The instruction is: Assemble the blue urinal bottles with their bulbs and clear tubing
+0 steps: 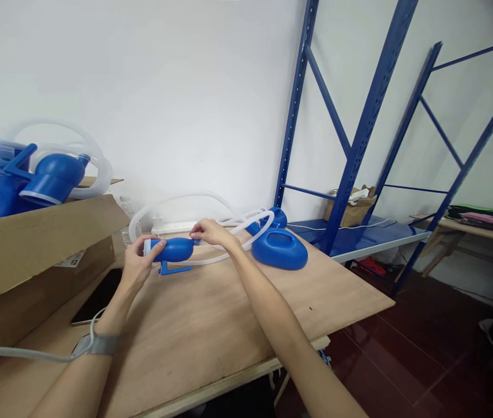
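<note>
Above the wooden table [211, 319], my left hand [138, 260] is wrapped round the wide, white-rimmed end of a blue plastic part [177, 249]. A flat blue handle hangs under that part. The fingers of my right hand [209, 231] pinch its narrow end, at a small clear piece. Behind and beside it loops a translucent white hose [215, 259]. To the right of my right hand rests a blue container [280, 249] with a grip, and another blue piece [277, 217] lies behind it.
On the left an open cardboard box [46, 244] holds several blue parts and hoses. A dark tablet [98, 297] lies beside it. Near the wall is a power strip [179, 227]. Blue shelving [359, 125] rises at the right. A cable runs to my left wrist.
</note>
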Available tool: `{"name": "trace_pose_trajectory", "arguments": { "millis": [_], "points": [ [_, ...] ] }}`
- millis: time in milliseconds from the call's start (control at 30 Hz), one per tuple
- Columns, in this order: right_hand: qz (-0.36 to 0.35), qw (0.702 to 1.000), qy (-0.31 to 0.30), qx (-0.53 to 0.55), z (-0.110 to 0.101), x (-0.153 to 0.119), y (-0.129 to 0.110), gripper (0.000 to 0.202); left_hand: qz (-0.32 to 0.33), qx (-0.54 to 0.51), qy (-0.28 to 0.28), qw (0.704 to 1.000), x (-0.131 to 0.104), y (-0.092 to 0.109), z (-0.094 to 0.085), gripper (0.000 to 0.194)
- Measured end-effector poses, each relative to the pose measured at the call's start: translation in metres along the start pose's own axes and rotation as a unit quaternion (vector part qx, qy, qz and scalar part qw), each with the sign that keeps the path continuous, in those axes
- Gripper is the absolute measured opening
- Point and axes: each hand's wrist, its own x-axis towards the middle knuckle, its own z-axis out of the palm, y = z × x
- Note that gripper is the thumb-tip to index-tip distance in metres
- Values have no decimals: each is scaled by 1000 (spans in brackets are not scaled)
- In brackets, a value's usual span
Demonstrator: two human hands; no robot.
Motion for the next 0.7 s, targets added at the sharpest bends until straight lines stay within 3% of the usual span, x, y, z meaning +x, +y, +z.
{"name": "trace_pose_trajectory", "arguments": {
  "millis": [100, 300, 500, 700],
  "points": [
    [-23, 999, -42, 26, -1, 3, 6, 15, -4, -9, 3, 1000, 1, 1, -1, 42],
    [-44, 994, -61, 83, 0, 3, 7, 22, -26, -50, 43, 997, 4, -1, -5, 42],
    [19, 993, -31, 114, 8, 4, 4, 32, -34, -62, 49, 996, 6, -2, -5, 42],
    [38, 988, -55, 136, 14, 6, 9, 37, -38, -58, 40, 997, 4, 0, -5, 43]
  ]
}}
